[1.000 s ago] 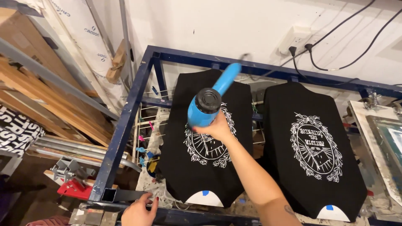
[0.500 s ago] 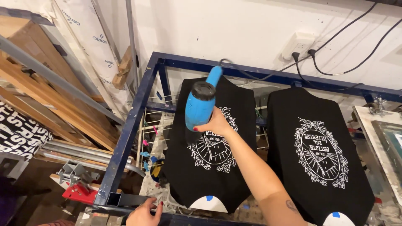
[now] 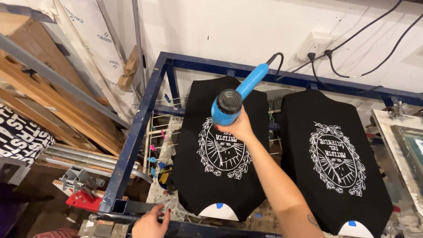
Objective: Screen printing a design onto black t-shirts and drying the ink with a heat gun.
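Observation:
My right hand grips a blue heat gun and holds it over the left of two black shirts, each stretched on a printing board and carrying a white oval design. The gun's black rear end faces me and its cord runs back toward the wall. The second black shirt lies to the right, apart from the hand. My left hand rests on the blue metal frame at the near bottom edge, fingers loosely curled on the rail.
A wall outlet with black cables sits behind the frame. Wooden boards and metal bars lean at the left. A red clamp lies low at the left. A screen frame shows at the right edge.
The heat gun and my right hand have drifted slightly right and up over the left shirt's design. My left hand stays on the lower rail.

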